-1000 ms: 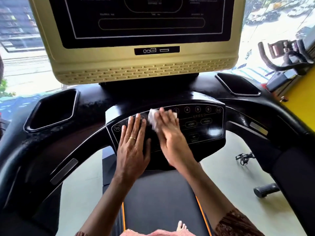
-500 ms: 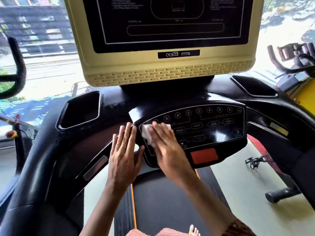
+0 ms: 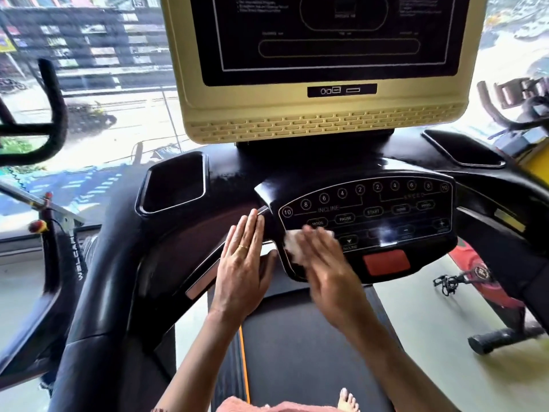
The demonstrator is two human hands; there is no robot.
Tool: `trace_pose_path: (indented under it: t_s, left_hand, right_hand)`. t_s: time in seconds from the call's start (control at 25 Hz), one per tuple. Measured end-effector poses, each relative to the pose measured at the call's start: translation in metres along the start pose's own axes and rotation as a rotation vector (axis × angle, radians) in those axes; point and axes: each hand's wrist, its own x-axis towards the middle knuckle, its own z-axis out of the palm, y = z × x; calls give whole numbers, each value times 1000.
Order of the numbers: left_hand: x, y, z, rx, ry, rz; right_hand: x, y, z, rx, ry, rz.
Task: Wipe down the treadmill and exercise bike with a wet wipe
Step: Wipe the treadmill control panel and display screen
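Note:
The treadmill's black control panel [image 3: 386, 209] with round number keys and a red stop button [image 3: 386, 261] sits below a beige-framed screen [image 3: 323, 120]. My right hand [image 3: 323, 263] presses a white wet wipe [image 3: 292, 243] flat against the panel's lower left corner; the hand is blurred. My left hand [image 3: 242, 269] lies flat, fingers together, on the black console arm just left of the panel, a ring on one finger. An exercise bike [image 3: 481, 281] with a red flywheel stands on the floor to the right.
Two black cup-holder recesses flank the console, one to the left [image 3: 173, 182] and one to the right [image 3: 463, 151]. Another bike's black handlebar [image 3: 50, 120] and frame stand at the left. The treadmill belt [image 3: 297, 346] runs below, with my bare toes [image 3: 349, 401] on it. Windows lie ahead.
My right hand has slid the wipe down and left across the panel toward its lower left corner. My left hand has shifted left off the panel onto the console arm. The view has shifted left.

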Motion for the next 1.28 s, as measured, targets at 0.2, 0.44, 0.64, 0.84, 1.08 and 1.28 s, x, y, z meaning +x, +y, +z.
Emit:
trace_pose_path:
  t_s: [0.2, 0.44, 0.64, 0.84, 1.08, 1.28]
  left_hand:
    - [1, 6, 1, -24, -1, -40]
    - [-11, 24, 4, -118, -84, 30]
    - [-20, 39, 20, -176, -138, 1]
    - [-20, 39, 20, -202, -152, -18]
    - [-20, 42, 19, -206, -143, -27]
    - [-22, 46, 24, -207, -148, -52]
  right_hand:
    - [25, 14, -7, 61, 150, 282]
    - [-26, -4, -12, 84, -9, 19]
    - [-43, 63, -42, -82, 242, 437]
    - [-46, -6, -8, 2, 150, 187]
    - [-61, 64, -46, -95, 260, 451]
    - [-51, 36, -29, 53, 275, 478]
